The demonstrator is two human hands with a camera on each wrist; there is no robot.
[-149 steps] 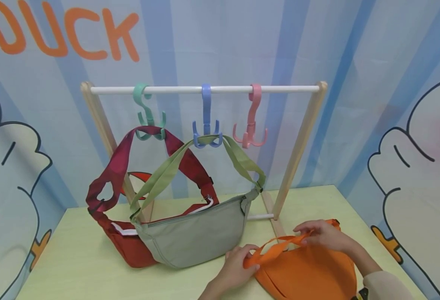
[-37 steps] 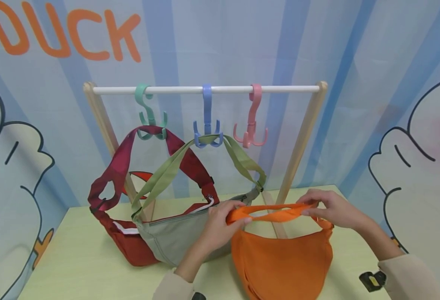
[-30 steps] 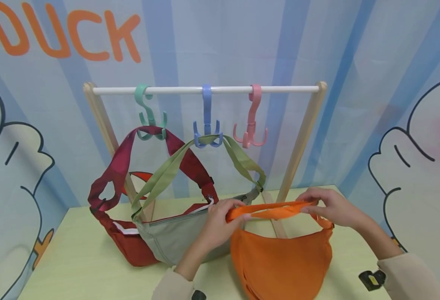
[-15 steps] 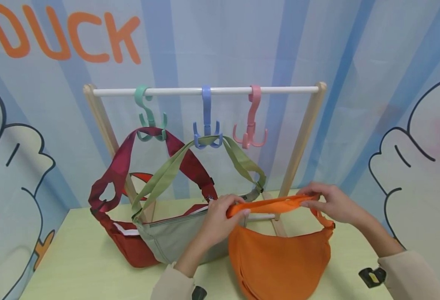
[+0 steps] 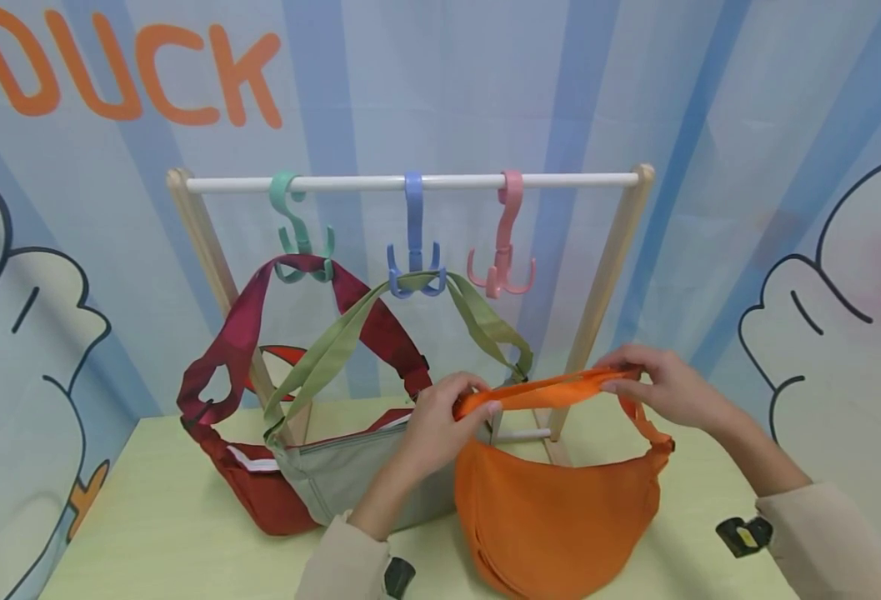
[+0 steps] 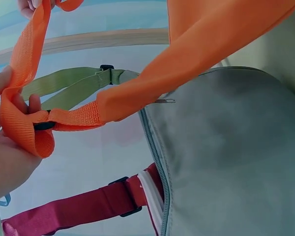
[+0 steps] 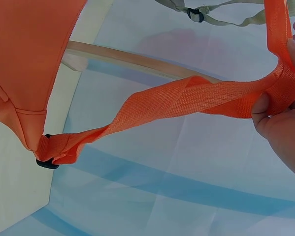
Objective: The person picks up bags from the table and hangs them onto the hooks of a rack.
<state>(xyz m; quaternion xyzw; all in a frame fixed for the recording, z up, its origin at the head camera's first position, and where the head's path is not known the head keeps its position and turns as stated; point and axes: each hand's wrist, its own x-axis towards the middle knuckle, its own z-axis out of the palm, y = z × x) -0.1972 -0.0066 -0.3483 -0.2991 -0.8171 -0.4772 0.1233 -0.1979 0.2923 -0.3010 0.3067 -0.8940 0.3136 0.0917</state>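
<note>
An orange shoulder bag (image 5: 560, 517) hangs by its strap (image 5: 553, 393) between my two hands, low over the table at the right. My left hand (image 5: 443, 429) grips the strap's left end, near a black buckle (image 6: 44, 126) in the left wrist view. At the strap's other end my right hand (image 5: 661, 387) pinches the webbing between thumb and fingers. Behind my left hand a grey-green bag (image 5: 357, 475) hangs by its strap from the blue hook (image 5: 414, 233). Farther left, a dark red bag (image 5: 267, 496) hangs from the green hook (image 5: 297, 221).
A wooden rack with a white rod (image 5: 350, 182) stands on the pale yellow table (image 5: 155, 517). From the rod's right part hangs a pink hook (image 5: 506, 237) with no bag on it. The rack's right post (image 5: 605, 292) rises behind the orange strap. A printed curtain (image 5: 710, 167) backs everything.
The orange bag was lower at the right front five seconds ago. Both hands have lifted it by the strap, and over the last second they rise slightly further. The other two bags stay put.
</note>
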